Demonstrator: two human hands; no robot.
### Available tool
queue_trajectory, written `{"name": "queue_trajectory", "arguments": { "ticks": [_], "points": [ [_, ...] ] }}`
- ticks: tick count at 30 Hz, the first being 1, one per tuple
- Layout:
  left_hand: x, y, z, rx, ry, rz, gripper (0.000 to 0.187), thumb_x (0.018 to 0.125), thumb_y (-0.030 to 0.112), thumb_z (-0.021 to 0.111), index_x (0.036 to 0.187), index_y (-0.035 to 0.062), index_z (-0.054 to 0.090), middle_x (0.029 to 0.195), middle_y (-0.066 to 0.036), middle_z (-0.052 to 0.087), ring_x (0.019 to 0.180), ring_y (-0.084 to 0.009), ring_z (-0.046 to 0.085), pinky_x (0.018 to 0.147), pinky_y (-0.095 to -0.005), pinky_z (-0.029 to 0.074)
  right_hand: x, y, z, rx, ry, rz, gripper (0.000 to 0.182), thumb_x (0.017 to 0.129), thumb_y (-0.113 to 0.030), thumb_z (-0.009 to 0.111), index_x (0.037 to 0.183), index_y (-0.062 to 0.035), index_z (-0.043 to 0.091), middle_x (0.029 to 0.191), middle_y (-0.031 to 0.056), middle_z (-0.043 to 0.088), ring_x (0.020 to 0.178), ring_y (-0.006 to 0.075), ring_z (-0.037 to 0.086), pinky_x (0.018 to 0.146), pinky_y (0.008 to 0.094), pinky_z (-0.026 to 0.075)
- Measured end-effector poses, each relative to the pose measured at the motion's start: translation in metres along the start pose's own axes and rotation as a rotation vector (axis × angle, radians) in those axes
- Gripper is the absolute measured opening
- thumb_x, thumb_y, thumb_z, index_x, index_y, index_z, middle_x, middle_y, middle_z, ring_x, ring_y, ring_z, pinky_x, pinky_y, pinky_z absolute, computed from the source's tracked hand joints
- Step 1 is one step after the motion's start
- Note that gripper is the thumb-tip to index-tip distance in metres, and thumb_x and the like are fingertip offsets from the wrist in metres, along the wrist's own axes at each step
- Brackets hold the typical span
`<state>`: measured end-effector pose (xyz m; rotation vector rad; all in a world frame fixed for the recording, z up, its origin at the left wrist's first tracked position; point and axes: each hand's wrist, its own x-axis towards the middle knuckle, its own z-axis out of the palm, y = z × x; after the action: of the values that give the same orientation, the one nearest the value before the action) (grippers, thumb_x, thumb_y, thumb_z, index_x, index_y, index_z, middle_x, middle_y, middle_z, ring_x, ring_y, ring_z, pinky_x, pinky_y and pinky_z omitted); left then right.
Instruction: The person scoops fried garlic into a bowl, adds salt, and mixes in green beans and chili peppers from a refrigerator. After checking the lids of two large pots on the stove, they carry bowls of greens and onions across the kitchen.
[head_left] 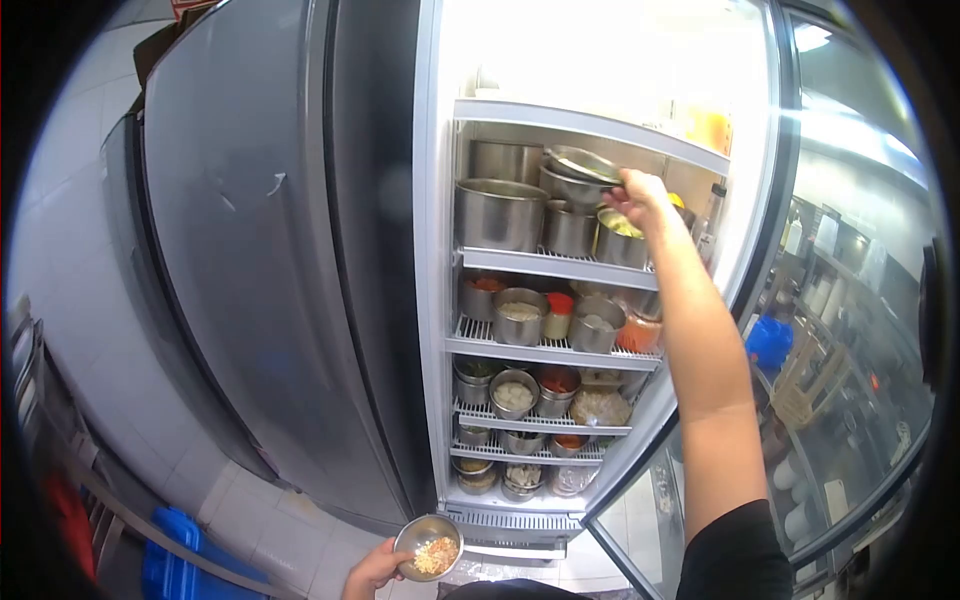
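Low in front of me, my left hand [375, 566] grips the rim of a small metal bowl [453, 530] holding chopped yellow and orange bits. My right arm stretches up into the lit refrigerator. There, my right hand [638, 197] has its fingers closed on the edge of a shallow metal bowl [578, 160], which is tilted over another metal bowl [572, 188] on the upper shelf. Just below that hand stands a metal pot [622, 248] with pale yellow-green food. To the left is a large metal pot [500, 222].
Lower shelves [545, 350] carry several metal containers of food and a red-lidded jar [558, 316]. The glass door [850, 300] stands open on the right. A closed grey door panel [240, 250] is on the left. A blue bin [185, 560] sits at lower left.
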<state>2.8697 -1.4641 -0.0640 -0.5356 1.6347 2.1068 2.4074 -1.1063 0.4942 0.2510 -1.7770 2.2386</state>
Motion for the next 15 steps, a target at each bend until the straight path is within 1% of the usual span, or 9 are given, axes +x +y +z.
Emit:
{"name": "queue_trajectory", "arguments": {
  "ticks": [2,3,5,7,9,11,12,13,15],
  "points": [
    [-0.004,0.001,-0.001,-0.03,-0.011,0.003,0.043,0.092,0.012,0.066,0.132,0.0083,0.05,0.095,-0.004,0.065,0.069,-0.0097,0.06,0.046,-0.0242,0.043,0.0,0.012,0.036,0.037,-0.091,-0.004,0.03,0.096,-0.006,0.057,0.124,0.0005,0.051,0.113,0.0128,0.052,0.087,0.0225,0.056,0.079,0.0475,0.064],
    [-0.003,-0.002,-0.003,-0.031,-0.011,0.015,0.044,0.092,0.012,0.067,0.132,0.0081,0.05,0.096,-0.004,0.065,0.07,-0.01,0.06,0.046,-0.0244,0.044,-0.004,0.017,0.058,0.078,-0.083,0.022,0.026,0.098,-0.006,0.055,0.122,0.0004,0.052,0.112,0.0128,0.052,0.087,0.022,0.056,0.08,0.047,0.065],
    [-0.002,-0.017,-0.008,-0.04,-0.009,0.022,0.046,0.091,0.013,0.067,0.133,0.0078,0.049,0.097,-0.005,0.065,0.071,-0.0106,0.061,0.046,-0.0247,0.044,-0.005,0.029,0.092,0.121,-0.075,0.073,0.013,0.1,-0.009,0.056,0.111,-0.0032,0.056,0.102,0.0088,0.053,0.071,0.0167,0.054,0.071,0.0426,0.064],
    [-0.01,-0.02,-0.007,-0.018,0.02,0.043,0.048,0.09,0.015,0.068,0.133,0.007,0.049,0.098,-0.005,0.065,0.071,-0.0114,0.061,0.046,-0.0253,0.045,-0.002,0.042,0.116,0.072,-0.103,0.128,0.013,0.102,-0.012,0.054,0.111,-0.003,0.056,0.1,0.0086,0.055,0.07,0.0171,0.057,0.064,0.0369,0.064],
    [-0.019,-0.023,-0.005,-0.021,0.075,0.04,0.048,0.089,0.016,0.068,0.132,0.0061,0.049,0.097,-0.006,0.065,0.071,-0.0122,0.061,0.047,-0.0259,0.045,0.011,0.054,0.122,0.018,-0.127,0.064,0.01,0.1,-0.014,0.058,0.103,-0.0045,0.06,0.08,0.0065,0.058,0.057,0.0168,0.056,0.047,0.031,0.058],
    [-0.02,-0.039,-0.01,-0.062,0.135,0.044,0.044,0.087,0.014,0.067,0.128,0.0051,0.053,0.092,-0.006,0.065,0.068,-0.0128,0.061,0.047,-0.0266,0.046,0.023,0.045,0.112,-0.194,-0.168,0.083,0.011,0.098,-0.018,0.063,0.091,-0.0091,0.061,0.07,0.0051,0.055,0.049,0.012,0.049,0.037,0.0232,0.042],
    [-0.024,-0.039,-0.007,-0.091,0.166,0.054,0.042,0.087,0.014,0.067,0.126,0.0044,0.054,0.088,-0.005,0.064,0.065,-0.0129,0.06,0.046,-0.0269,0.046,0.033,0.038,0.11,-0.318,-0.175,0.208,0.011,0.097,-0.018,0.065,0.09,-0.0103,0.06,0.065,0.0044,0.052,0.044,0.0107,0.041,0.037,0.0245,0.04],
    [-0.025,-0.041,-0.009,-0.066,0.167,0.056,0.042,0.087,0.014,0.067,0.125,0.0039,0.054,0.088,-0.005,0.064,0.064,-0.0127,0.06,0.045,-0.0266,0.045,0.018,0.038,0.109,-0.4,-0.128,0.184,0.018,0.097,-0.026,0.064,0.089,-0.0104,0.06,0.064,0.0024,0.05,0.042,0.0094,0.035,0.037,0.0259,0.033],
    [-0.032,-0.035,-0.007,-0.068,0.171,0.025,0.041,0.089,0.012,0.065,0.126,0.0032,0.052,0.09,-0.005,0.064,0.064,-0.0121,0.059,0.045,-0.0258,0.044,0.022,0.048,0.091,-0.865,-0.173,-0.135,0.033,0.098,-0.04,0.06,0.088,-0.0092,0.06,0.065,-0.0006,0.05,0.044,0.0081,0.034,0.04,0.0256,0.029]
  ]
}}
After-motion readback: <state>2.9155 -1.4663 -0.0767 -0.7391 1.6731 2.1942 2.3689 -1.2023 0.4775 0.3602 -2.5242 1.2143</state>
